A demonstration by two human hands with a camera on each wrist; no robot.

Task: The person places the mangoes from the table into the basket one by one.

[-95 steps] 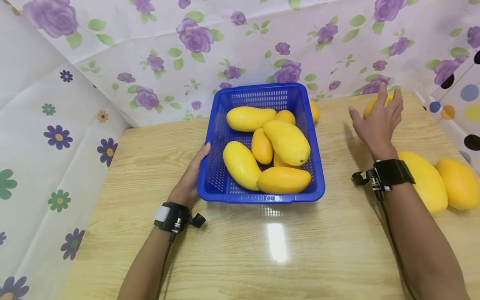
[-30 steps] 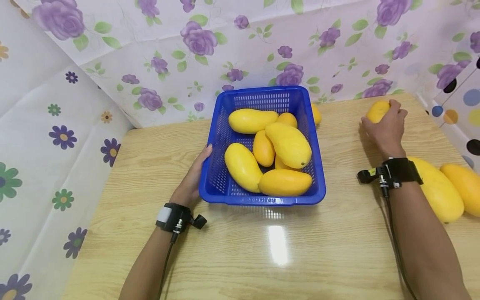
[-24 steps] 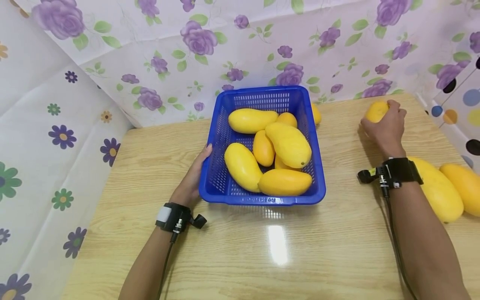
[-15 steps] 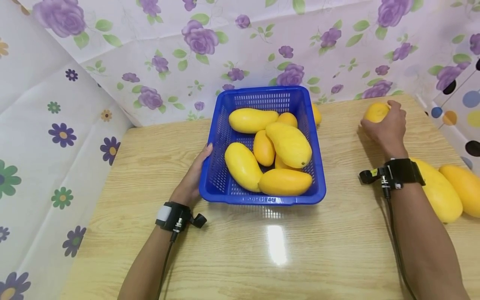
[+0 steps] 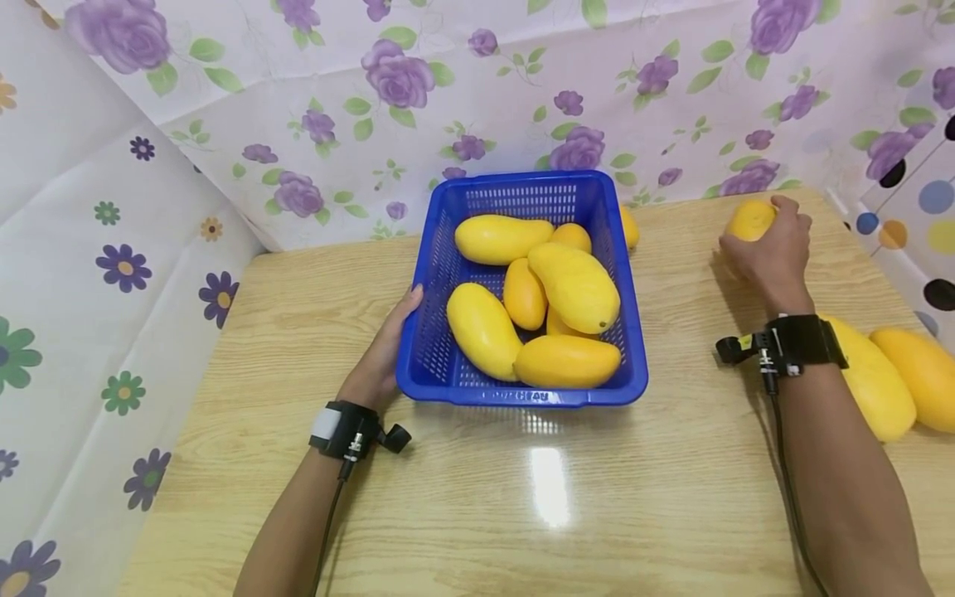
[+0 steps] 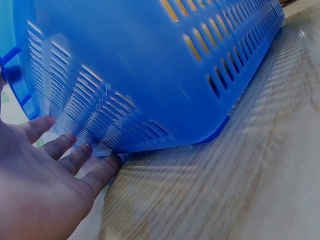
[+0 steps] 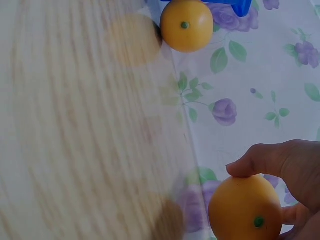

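Note:
At the back right of the table, my right hand (image 5: 776, 253) grips a round orange (image 5: 752, 220), thumb on one side and fingers behind. In the right wrist view, that orange (image 7: 245, 207) shows a green stem spot. My left hand (image 5: 382, 352) rests against the left side of a blue plastic basket (image 5: 522, 396). The left wrist view shows its fingers (image 6: 60, 146) extended along the slotted outer wall. Several yellow mangoes (image 5: 483, 332) lie in the basket, some large and pale, others smaller and deeper orange-yellow.
A second orange (image 5: 629, 227) sits behind the basket's right side, by the floral wall covering (image 5: 477, 91). Two big yellow fruits, a pale one (image 5: 880, 390) and a deeper yellow one (image 5: 913, 373), lie by my right forearm. Cables trail from both wrist cameras.
My right hand, spread above the orange about three seconds ago, came down and now grips it. Over the last second it stays almost still. My left hand keeps its place at the basket.

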